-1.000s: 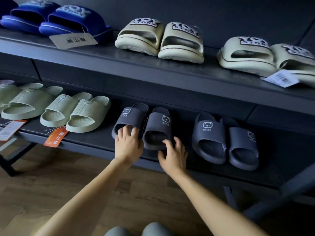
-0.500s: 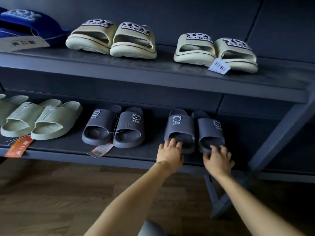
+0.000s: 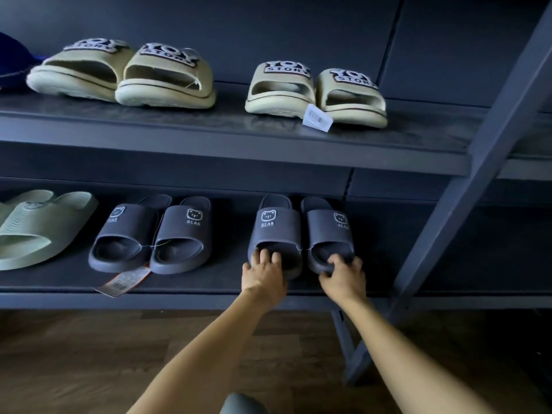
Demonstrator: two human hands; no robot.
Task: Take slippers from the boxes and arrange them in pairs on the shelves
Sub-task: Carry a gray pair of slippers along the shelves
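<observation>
Two dark grey bear slippers stand side by side on the lower shelf. My left hand grips the toe end of the left slipper, fingers curled over its front edge. My right hand grips the toe end of the right slipper the same way. A thin string joins the two. To their left sits another dark grey bear pair with a red tag lying in front of it.
Pale green slippers lie at the far left of the lower shelf. The upper shelf carries two beige Toy Story pairs and a blue slipper at the left edge. A slanted shelf post rises on the right above wooden floor.
My hands left the left-hand dark grey pair and moved right to the second dark grey pair, now gripping its toe ends. The view shifted right and closer.
</observation>
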